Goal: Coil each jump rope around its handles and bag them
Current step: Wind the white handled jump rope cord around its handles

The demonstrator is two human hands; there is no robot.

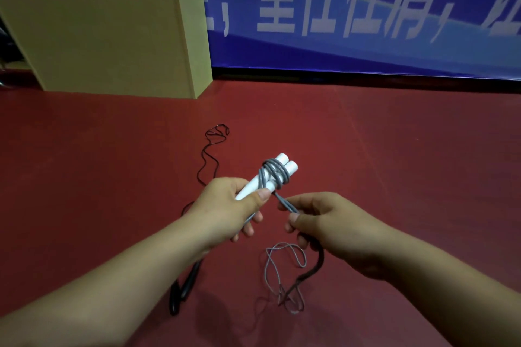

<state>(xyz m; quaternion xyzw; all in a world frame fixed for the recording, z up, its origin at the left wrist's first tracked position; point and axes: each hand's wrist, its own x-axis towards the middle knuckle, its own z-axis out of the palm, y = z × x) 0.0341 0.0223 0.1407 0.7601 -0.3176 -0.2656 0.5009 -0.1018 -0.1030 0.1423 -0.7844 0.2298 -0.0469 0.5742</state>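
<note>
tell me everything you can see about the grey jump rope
The grey jump rope has two white, smooth, plastic-looking handles held side by side, pointing up and away. Several turns of grey cord are wound round them. The left hand grips the handles' lower part; the right hand pinches the doubled cord just below the coil. The unwound rest hangs down to loose loops on the red floor.

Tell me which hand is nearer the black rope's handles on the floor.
Left. The left hand and its forearm pass right above the black handles; the right hand is farther off to their right.
</note>
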